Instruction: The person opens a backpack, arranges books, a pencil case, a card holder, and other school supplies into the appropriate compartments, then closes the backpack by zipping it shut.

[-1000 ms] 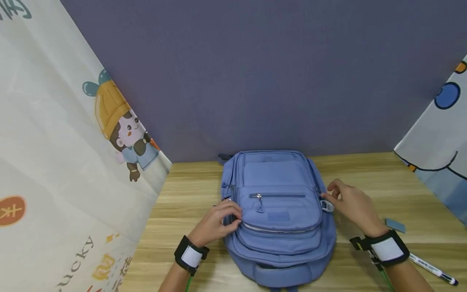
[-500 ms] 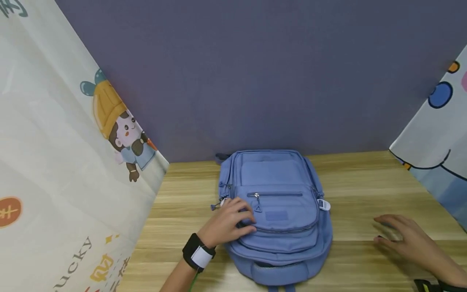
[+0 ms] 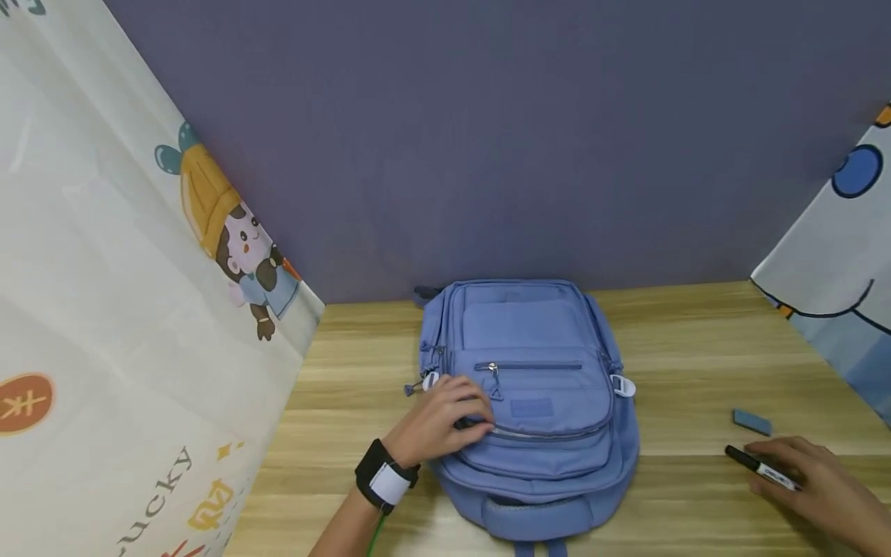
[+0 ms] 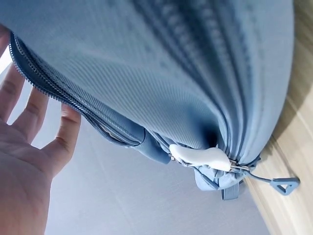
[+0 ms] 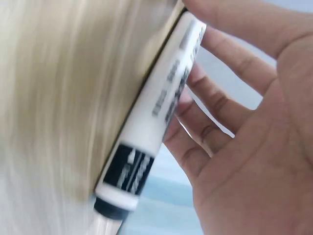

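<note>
A blue backpack (image 3: pixel 529 325) lies front up on the wooden table. My left hand (image 3: pixel 442 418) holds the edge of its front pocket (image 3: pixel 550 433) at the left side, where the zip gapes. In the left wrist view, the left fingers (image 4: pixel 63 137) meet the toothed zip edge, and their tips go partly out of sight behind it. My right hand (image 3: pixel 821 483), right of the bag, pinches a white marker (image 5: pixel 161 93) with a black cap. The marker (image 3: pixel 773 473) points up and left in the head view.
A small blue-grey block (image 3: pixel 752 422) lies on the table (image 3: pixel 682 333) just beyond the right hand. White buckles (image 3: pixel 623 385) sit at the bag's sides. A dark wall panel (image 3: pixel 529 155) stands behind, with printed cloths (image 3: pixel 104 271) at either side.
My right hand has left the bag's right side and gone right; it now holds the marker that lay on the table. The left hand has shifted slightly right along the pocket edge.
</note>
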